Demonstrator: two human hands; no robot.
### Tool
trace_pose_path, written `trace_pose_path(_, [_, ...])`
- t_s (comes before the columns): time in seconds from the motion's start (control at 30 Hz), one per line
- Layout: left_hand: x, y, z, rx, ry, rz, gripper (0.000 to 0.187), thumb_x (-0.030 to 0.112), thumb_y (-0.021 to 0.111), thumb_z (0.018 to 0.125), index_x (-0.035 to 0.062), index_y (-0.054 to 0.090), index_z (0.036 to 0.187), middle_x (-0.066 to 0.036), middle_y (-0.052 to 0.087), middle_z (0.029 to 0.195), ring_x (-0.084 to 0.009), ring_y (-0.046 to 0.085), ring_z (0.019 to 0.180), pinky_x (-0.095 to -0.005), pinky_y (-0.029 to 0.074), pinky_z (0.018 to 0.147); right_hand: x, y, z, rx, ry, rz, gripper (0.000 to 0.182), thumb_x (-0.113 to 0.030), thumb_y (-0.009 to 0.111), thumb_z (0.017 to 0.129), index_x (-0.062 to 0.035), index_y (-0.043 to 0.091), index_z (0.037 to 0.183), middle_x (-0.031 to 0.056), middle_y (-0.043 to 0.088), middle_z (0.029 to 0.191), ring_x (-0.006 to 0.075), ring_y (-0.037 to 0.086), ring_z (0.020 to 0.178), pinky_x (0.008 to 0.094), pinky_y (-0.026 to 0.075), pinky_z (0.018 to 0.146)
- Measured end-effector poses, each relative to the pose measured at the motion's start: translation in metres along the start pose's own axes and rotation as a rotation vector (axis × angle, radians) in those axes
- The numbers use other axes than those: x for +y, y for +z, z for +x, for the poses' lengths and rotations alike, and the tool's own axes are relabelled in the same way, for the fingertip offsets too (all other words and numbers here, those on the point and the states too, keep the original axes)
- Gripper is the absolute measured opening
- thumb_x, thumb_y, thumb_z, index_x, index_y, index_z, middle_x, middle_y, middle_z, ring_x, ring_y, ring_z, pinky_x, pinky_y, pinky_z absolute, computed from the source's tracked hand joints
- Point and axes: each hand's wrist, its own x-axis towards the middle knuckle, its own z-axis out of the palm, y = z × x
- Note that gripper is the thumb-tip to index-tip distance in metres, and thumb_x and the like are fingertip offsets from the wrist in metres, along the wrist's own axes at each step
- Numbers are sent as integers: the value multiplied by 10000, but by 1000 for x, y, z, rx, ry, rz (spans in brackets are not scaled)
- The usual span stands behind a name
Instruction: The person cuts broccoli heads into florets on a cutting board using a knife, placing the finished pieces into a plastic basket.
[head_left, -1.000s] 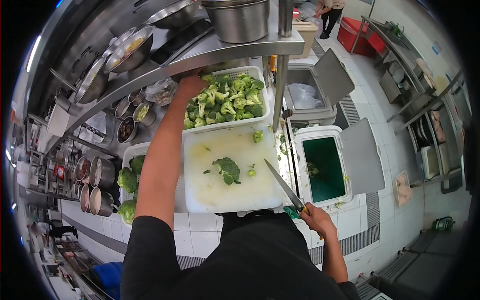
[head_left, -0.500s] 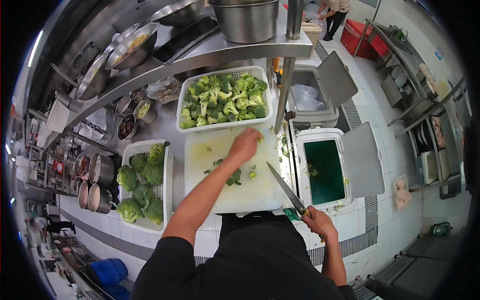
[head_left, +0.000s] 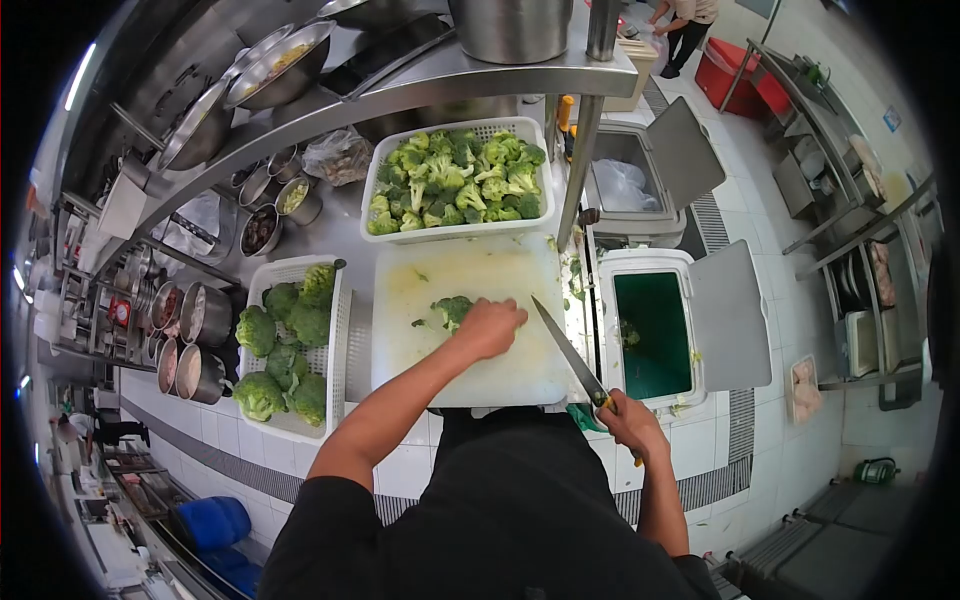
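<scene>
My left hand (head_left: 492, 328) is low over the white cutting board (head_left: 420, 360), its fingers curled down. Whatever is under the fingertips is hidden. Just left of the hand lies a broccoli piece (head_left: 453, 311) with dark green florets, partly covered by it. Small green scraps are scattered on the board. Off the board's right edge, my right hand (head_left: 632, 422) grips a long knife (head_left: 572, 355) by its dark and yellow handle, blade tilted up and to the left. Behind the board is a white basket (head_left: 380, 232) full of cut broccoli florets.
A second white basket (head_left: 338, 370) at left holds whole broccoli heads (head_left: 262, 395). To the right stands an open bin (head_left: 650, 335) with a green inside. A steel shelf (head_left: 420, 80) with bowls overhangs the counter. Another person (head_left: 688, 25) stands far back.
My left hand has come from the board's back right edge toward its middle, beside the broccoli piece. The small green piece there is now covered. The knife stays in my right hand.
</scene>
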Motion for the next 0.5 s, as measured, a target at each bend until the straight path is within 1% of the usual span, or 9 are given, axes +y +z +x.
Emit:
trace_pose_path(0.03, [-15, -2, 1, 168, 1, -141, 382, 102, 657, 833, 140, 684, 1212, -162, 673, 1157, -394, 659, 1101, -488, 535, 942, 0, 1, 0, -2, 3, 1, 358, -365, 596, 967, -15, 573, 1041, 183, 673, 751, 332, 687, 653, 457, 527, 649])
trace_pose_path(0.1, [-33, -40, -6, 655, -114, -417, 389, 138, 704, 836, 130, 684, 1224, -154, 651, 1258, -385, 658, 1123, -464, 541, 966, -1, 6, -5, 146, -118, -118, 368, -389, 615, 979, -33, 577, 1067, 242, 686, 805, 447, 684, 764, 524, 515, 701])
trace_pose_path(0.17, [-63, -83, -16, 717, -126, -529, 505, 178, 750, 827, 137, 647, 1320, -158, 585, 1414, -373, 598, 1263, -455, 498, 1074, -15, 9, -11, 196, -109, -70, 369, -395, 616, 990, -42, 582, 1093, 246, 703, 838, 467, 684, 815, 551, 516, 735])
trace_pose_path(0.2, [-71, -80, -27, 717, -133, -535, 505, 178, 750, 827, 137, 647, 1320, -158, 585, 1414, -373, 598, 1263, -455, 498, 1074, -21, 11, -14, 252, -101, -22, 371, -401, 617, 1001, -51, 587, 1119, 250, 719, 871, 486, 684, 866, 577, 518, 769])
trace_pose_path(0.27, [-80, -74, -44, 278, 93, -278, 634, 199, 778, 798, 173, 603, 1407, -152, 493, 1535, -370, 483, 1402, -453, 436, 1162, -17, 16, -9, 302, -124, -3, 362, -393, 627, 1002, -50, 582, 1108, 249, 717, 847, 500, 680, 837, 594, 512, 743])
trace_pose_path(0.3, [-74, -61, -51, 121, 78, -191, 714, 224, 810, 758, 193, 582, 1434, -147, 458, 1575, -389, 394, 1466, -463, 380, 1214, -15, 16, -6, 239, -100, -43, 366, -391, 624, 1002, -43, 579, 1107, 255, 717, 852, 501, 680, 840, 591, 513, 746])
trace_pose_path(0.4, [-65, -25, -63, -57, -19, -201, 711, 241, 836, 721, 175, 609, 1392, -143, 460, 1568, -399, 404, 1450, -483, 385, 1209, -28, 4, -3, 168, -80, -87, 360, -385, 627, 995, -42, 592, 1096, 263, 711, 855, 505, 678, 848, 581, 514, 750])
trace_pose_path(0.47, [-87, -7, -54, 47, -29, -234, 650, 240, 840, 727, 136, 641, 1336, -132, 521, 1507, -342, 495, 1377, -447, 440, 1146, -40, -3, -6, 155, -110, -52, 339, -382, 641, 980, -53, 608, 1058, 252, 705, 835, 502, 673, 837, 582, 505, 741])
trace_pose_path(0.5, [-105, -2, -52, 174, -139, -485, 603, 229, 834, 745, 127, 654, 1311, -120, 553, 1463, -302, 535, 1323, -420, 463, 1101, -43, -5, -6, 140, -147, -24, 340, -398, 644, 968, -66, 621, 1038, 241, 700, 819, 492, 672, 839, 576, 503, 744])
